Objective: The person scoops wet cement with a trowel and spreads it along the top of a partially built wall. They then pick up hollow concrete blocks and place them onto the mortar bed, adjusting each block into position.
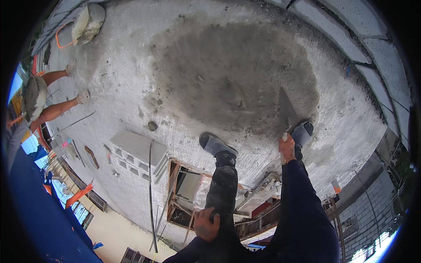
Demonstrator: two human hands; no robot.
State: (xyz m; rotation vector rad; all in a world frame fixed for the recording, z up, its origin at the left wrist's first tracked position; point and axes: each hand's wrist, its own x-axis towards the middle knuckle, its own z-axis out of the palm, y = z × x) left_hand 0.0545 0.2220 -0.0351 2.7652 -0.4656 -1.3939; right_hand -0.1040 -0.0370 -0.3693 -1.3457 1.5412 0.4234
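Observation:
My right hand (287, 150) is closed round the pale handle of a pointed trowel (287, 108). The trowel's grey blade lies over the right side of a dark, damp-looking round patch (228, 74) on the floor, its tip pointing away from me. Beside that hand is my right shoe (302, 132). My left hand (207, 224) rests on my left leg near the knee, its fingers apart; a small dark spot shows by its fingers, and I cannot make it out. My left shoe (217, 145) stands at the near edge of the patch.
Grey hollow blocks (137, 151) stand to the left, with a thin dark rod (150, 193) across them. Near them is a framed floor opening (180, 193). Another person (57, 111) stands far left holding a bucket (35, 97). A tipped bucket (90, 24) lies beyond; a block wall (351, 39) curves along the right.

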